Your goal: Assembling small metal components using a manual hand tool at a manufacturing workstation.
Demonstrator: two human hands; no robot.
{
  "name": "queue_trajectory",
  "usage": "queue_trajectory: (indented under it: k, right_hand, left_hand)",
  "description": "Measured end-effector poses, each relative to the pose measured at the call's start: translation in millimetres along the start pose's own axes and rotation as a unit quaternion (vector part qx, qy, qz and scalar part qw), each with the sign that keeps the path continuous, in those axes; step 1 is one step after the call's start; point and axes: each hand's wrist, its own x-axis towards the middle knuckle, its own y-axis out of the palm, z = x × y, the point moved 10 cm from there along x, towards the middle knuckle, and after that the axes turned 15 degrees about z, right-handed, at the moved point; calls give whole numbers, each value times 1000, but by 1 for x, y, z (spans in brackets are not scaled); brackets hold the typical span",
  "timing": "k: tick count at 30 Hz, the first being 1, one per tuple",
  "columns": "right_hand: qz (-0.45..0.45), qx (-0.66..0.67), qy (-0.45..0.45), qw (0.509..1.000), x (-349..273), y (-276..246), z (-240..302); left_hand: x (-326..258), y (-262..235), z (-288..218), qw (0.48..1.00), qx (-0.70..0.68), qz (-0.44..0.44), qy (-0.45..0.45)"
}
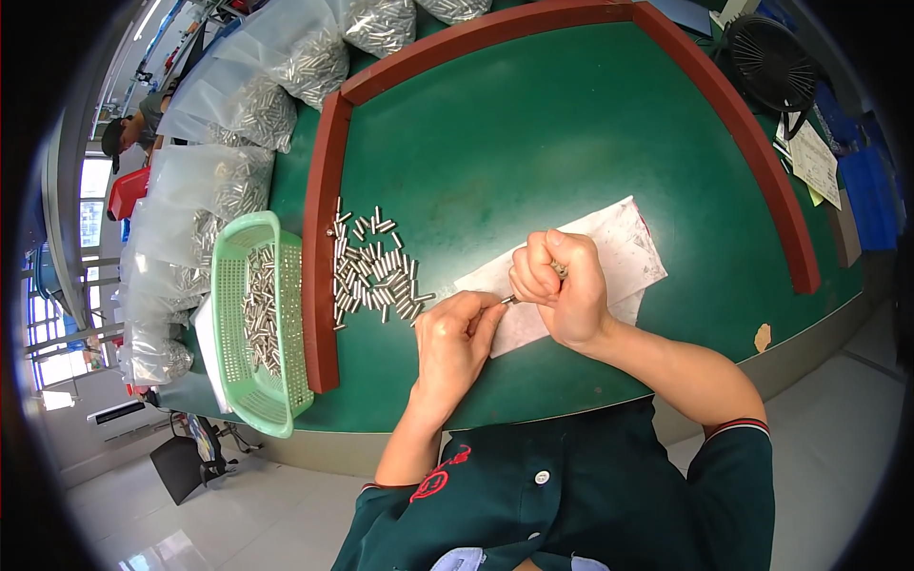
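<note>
My left hand (449, 344) pinches a small metal pin (509, 300) between thumb and fingertips, low over the green tabletop. Close beside it, my right hand (569, 290) is curled into a fist. A bit of something pale shows at the top of that fist, but the fingers hide what it is. The pin's far end meets the right hand's lower side. Beneath both hands lies a whitish, speckled cloth or paper sheet (619, 243). To the left of my left hand, a loose heap of short silvery metal pins (376, 271) spreads over the table.
A dark red raised frame (321, 238) borders the work area. Outside its left side stands a light green perforated basket (231, 381) holding more pins. Clear plastic bags (252, 109) of metal parts line the far left. A black fan (769, 62) stands at far right. Another person (133, 133) is at upper left.
</note>
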Motion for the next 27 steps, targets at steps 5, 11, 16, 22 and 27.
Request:
queue_trajectory:
  k: [5, 11, 16, 22, 27]
  right_hand:
    - [-4, -37, -4, 999, -2, 2, -2]
    - [32, -138, -31, 989, -5, 14, 1]
    - [45, -215, -47, 974, -3, 22, 5]
    - [14, -180, -27, 983, -4, 11, 4]
    - [22, -103, -15, 994, -2, 8, -1]
  left_hand:
    - [-1, -2, -1, 1000, 0, -4, 3]
    - [1, -2, -2, 1000, 3, 5, -1]
    - [3, -1, -3, 1000, 8, 18, -8]
    - [-2, -7, 7, 994, -107, -11, -20]
    - [-5, 24, 34, 749, -656, 91, -34]
